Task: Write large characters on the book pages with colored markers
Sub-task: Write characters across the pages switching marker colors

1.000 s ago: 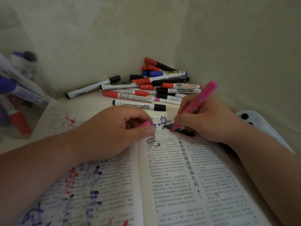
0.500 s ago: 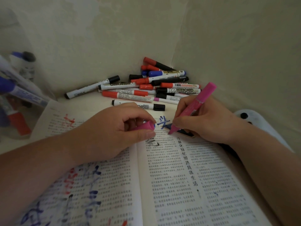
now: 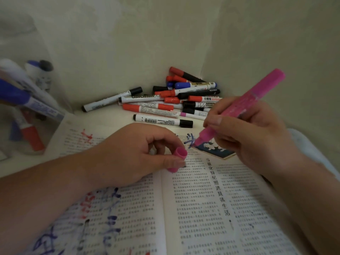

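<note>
While right hand point(image 3: 253, 137) grips the pink marker point(image 3: 244, 103) and left hand point(image 3: 132, 153) pinches its cap point(image 3: 179, 155), the book point(image 3: 211, 208) occupies a corner desk point(image 3: 114, 117).

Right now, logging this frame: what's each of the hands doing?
Left hand: closed, pinching the pink cap.
Right hand: closed round the pink marker, tip at the book.

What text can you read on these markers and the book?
"WHITEBOARD", upside down: white marker in the pile.
"WHITE", rest hidden: black-capped marker.
"当量化回忆照进具体生活": vertical headline, right page.
Body print and front marker label: too small.
</note>
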